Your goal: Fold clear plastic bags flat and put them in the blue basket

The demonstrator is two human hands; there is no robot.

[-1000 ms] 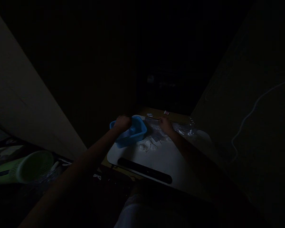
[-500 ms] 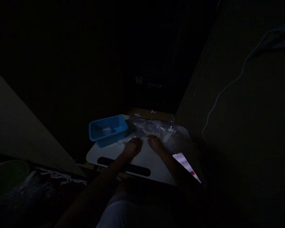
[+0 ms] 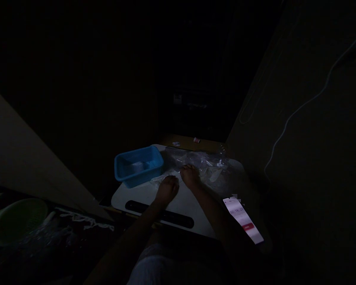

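Observation:
Both hands are over a small white table (image 3: 206, 225) in very dim light. My left hand (image 3: 168, 187) is closed, resting near the table's middle, right of a blue plastic basin (image 3: 139, 180). Just beyond it and to the right, my right hand (image 3: 190, 175) also has its fingers curled in, at the near edge of crumpled clear plastic (image 3: 206, 161). Whatever the fingers pinch is too dark and small to make out. Pale, thin pieces (image 3: 215, 174) lie on the plastic to the right. Something whitish sits inside the basin.
A lit phone (image 3: 243, 219) lies by my right forearm. A dark slot (image 3: 160, 213) runs along the table's near side. A small pink-and-white item (image 3: 196, 140) sits on a wooden surface behind. A green basket (image 3: 19, 221) is low at left; a white cable (image 3: 295, 113) hangs at right.
The view has shifted slightly, showing more of the phone. My right hand has moved a little left and farther away; my left hand has drawn slightly nearer to me.

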